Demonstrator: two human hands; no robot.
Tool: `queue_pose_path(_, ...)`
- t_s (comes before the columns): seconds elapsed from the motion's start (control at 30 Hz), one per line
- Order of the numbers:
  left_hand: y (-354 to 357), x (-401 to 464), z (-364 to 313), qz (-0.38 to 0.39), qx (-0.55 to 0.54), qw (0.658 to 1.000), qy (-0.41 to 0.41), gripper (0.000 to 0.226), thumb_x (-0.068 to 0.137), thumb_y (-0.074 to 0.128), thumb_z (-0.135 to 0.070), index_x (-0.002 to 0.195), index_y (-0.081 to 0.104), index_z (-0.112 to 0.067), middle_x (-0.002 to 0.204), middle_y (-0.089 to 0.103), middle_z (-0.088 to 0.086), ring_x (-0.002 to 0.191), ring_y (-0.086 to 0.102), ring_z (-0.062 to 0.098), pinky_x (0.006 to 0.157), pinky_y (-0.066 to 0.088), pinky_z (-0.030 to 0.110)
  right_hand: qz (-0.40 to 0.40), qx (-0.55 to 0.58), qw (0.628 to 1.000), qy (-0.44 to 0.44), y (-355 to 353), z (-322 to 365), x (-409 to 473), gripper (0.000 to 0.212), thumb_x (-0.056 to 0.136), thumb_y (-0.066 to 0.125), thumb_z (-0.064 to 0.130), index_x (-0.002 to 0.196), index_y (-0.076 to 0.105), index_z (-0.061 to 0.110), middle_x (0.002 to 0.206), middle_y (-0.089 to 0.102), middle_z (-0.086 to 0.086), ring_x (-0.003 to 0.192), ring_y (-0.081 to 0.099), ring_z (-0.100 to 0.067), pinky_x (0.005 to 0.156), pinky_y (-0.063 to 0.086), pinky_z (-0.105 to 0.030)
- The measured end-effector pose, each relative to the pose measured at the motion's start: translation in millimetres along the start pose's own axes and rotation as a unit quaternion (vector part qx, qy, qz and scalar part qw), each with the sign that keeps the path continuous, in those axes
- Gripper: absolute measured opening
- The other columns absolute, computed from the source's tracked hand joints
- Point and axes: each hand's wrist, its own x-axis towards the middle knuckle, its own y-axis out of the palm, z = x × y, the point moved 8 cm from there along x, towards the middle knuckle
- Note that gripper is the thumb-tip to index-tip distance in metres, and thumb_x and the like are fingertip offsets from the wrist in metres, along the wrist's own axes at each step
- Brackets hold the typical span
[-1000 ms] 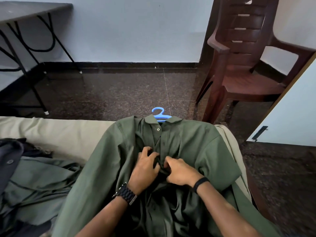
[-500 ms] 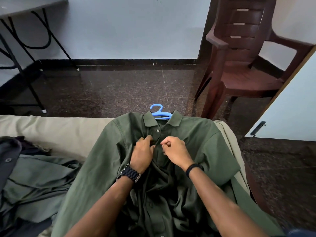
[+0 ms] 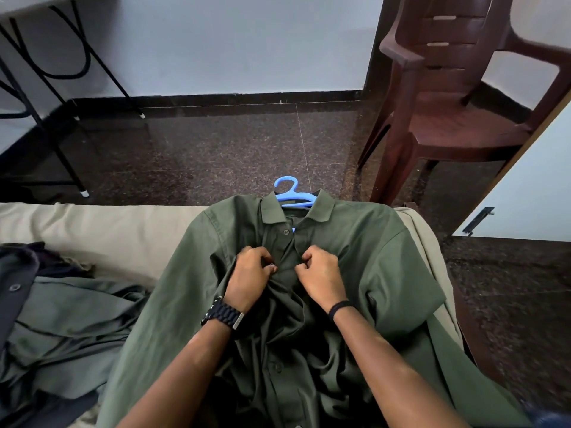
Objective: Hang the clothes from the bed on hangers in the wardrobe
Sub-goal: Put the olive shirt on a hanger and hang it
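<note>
Buttoning the green shirt over the blue hanger at the bed's far edge, left hand and right hand pinching its front; next, probably joining both edges.

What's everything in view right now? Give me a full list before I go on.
shirt: one, olive green, spread on the bed, collar away from the person
hanger: one, blue, inside the shirt, hook sticking out past the collar
other clothes: a pile, green and dark, left on the bed
bed: one, beige cover
chair: one, brown plastic, right on the floor
table: one, black legs, upper left
white door: one, right edge
left hand: grip on the shirt's front edge
right hand: grip on the opposite edge
</note>
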Motion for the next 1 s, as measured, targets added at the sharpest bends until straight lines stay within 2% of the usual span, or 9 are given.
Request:
queue_pose_path(0.07, 0, 1, 1, 0.004, 0.013, 1.0, -0.002, 0.013, 0.08, 0.073, -0.008, 0.09, 0.067, -0.002, 0.089, 0.052, 0.008, 0.087, 0.053, 0.023, 0.07, 0.027, 0.013, 0.002, 0.09, 0.996, 0.003, -4, -12, 0, 0.01, 0.082, 0.062, 0.004, 0.09, 0.068, 0.005, 0.072, 0.061, -0.002, 0.069, 0.061, -0.018, 0.072, 0.053, -0.028)
queue_pose_path(0.17, -1, 0, -1, -0.004, 0.0, 1.0, -0.014, 0.012, 0.081, 0.072, -0.005, 0.09, 0.067, 0.0, 0.094, 0.047, 0.009, 0.094, 0.053, 0.025, 0.075, 0.028, 0.013, 0.027, 0.227, 0.974, -0.002, -6, -26, -4, 0.014, 0.086, 0.061, -0.003, 0.09, 0.07, 0.006, 0.073, 0.063, -0.005, 0.054, 0.057, -0.002, 0.054, 0.051, -0.017)
queue_pose_path(0.33, -23, -10, -36, -0.124, -0.017, 0.99, 0.064, 0.004, 0.082, 0.072, -0.012, 0.084, 0.069, -0.01, 0.092, 0.04, -0.002, 0.085, 0.043, 0.01, 0.081, 0.029, 0.01, 0.044, 0.411, 0.91, 0.015, -11, -38, -11, 0.018, 0.088, 0.062, -0.003, 0.096, 0.07, 0.011, 0.087, 0.07, -0.004, 0.069, 0.061, -0.001, 0.059, 0.048, -0.015)
queue_pose_path(0.43, -17, -7, -51, -0.102, -0.087, 0.989, 0.065, 0.009, 0.083, 0.071, -0.01, 0.079, 0.066, -0.017, 0.082, 0.046, -0.009, 0.074, 0.048, -0.001, 0.073, 0.033, 0.003, 0.046, 0.486, 0.872, 0.043, -11, -46, -13, 0.019, 0.088, 0.061, -0.003, 0.105, 0.067, 0.0, 0.095, 0.067, -0.013, 0.072, 0.06, -0.008, 0.058, 0.048, -0.017)
queue_pose_path(0.57, 1, 1, -45, -0.052, -0.076, 0.995, 0.028, 0.004, 0.084, 0.069, -0.007, 0.082, 0.066, -0.009, 0.082, 0.057, -0.001, 0.076, 0.051, 0.01, 0.069, 0.033, 0.011, 0.048, 0.457, 0.888, 0.017, -14, -42, -14, 0.019, 0.087, 0.062, -0.005, 0.101, 0.067, 0.007, 0.088, 0.064, -0.011, 0.069, 0.06, -0.005, 0.056, 0.049, -0.017)
queue_pose_path(0.7, 14, 3, -25, -0.029, -0.098, 0.995, -0.016, 0.013, 0.082, 0.071, -0.009, 0.08, 0.061, -0.016, 0.073, 0.061, -0.005, 0.067, 0.056, 0.005, 0.064, 0.038, 0.004, 0.031, 0.385, 0.922, -0.003, -11, -36, -13, 0.024, 0.085, 0.064, -0.005, 0.092, 0.067, 0.018, 0.078, 0.064, -0.005, 0.061, 0.06, -0.004, 0.053, 0.049, -0.016)
queue_pose_path(0.83, 22, 7, -17, -0.029, -0.138, 0.989, -0.046, 0.011, 0.085, 0.07, -0.019, 0.08, 0.065, -0.011, 0.071, 0.068, 0.002, 0.072, 0.065, 0.02, 0.071, 0.051, 0.029, 0.002, 0.309, 0.951, -0.018, -10, -32, -11, 0.025, 0.086, 0.066, 0.003, 0.089, 0.066, 0.027, 0.077, 0.066, -0.006, 0.065, 0.061, -0.012, 0.053, 0.054, -0.021)
queue_pose_path(0.9, 24, 10, -19, -0.031, -0.133, 0.99, -0.04, 0.01, 0.086, 0.07, -0.018, 0.08, 0.067, -0.01, 0.071, 0.066, -0.002, 0.07, 0.061, 0.015, 0.067, 0.045, 0.018, -0.005, 0.284, 0.959, -0.023, -10, -29, -9, 0.019, 0.086, 0.067, 0.008, 0.09, 0.07, 0.026, 0.073, 0.065, 0.003, 0.058, 0.059, -0.005, 0.051, 0.053, -0.02)
queue_pose_path(1.0, 27, 13, -22, -0.03, -0.128, 0.991, -0.034, 0.01, 0.088, 0.066, -0.013, 0.078, 0.067, -0.011, 0.069, 0.06, -0.007, 0.069, 0.055, 0.008, 0.059, 0.035, 0.008, -0.012, 0.233, 0.972, -0.026, -10, -24, -4, 0.013, 0.086, 0.067, 0.013, 0.097, 0.072, 0.019, 0.07, 0.062, 0.011, 0.057, 0.059, -0.005, 0.062, 0.057, -0.034)
